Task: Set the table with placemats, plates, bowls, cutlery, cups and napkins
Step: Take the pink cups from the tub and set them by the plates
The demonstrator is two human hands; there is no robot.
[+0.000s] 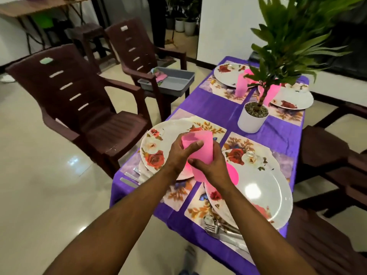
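**Cups coming apart over the near settings**

Forearms reach in from the bottom edge, and both hands meet on a nested stack of pink cups held above the near end of the surface. Left hand (181,150) curls round the upper cup (196,139); right hand (211,165) grips the lower cup (198,172), apparently to pull them apart.

Outward, four floral placemats (210,129) lie on the purple cloth, each with a plate (258,197). Cutlery (220,228) lies beside the two near plates. At the far end two pink cups (241,84) already stand, partly hidden by a potted plant (253,116).

Judging by this, the near cups remain; bowls cannot be made out. Coloured cloths, possibly napkins, lie in a grey tray (168,82) on a chair. No writing is legible.
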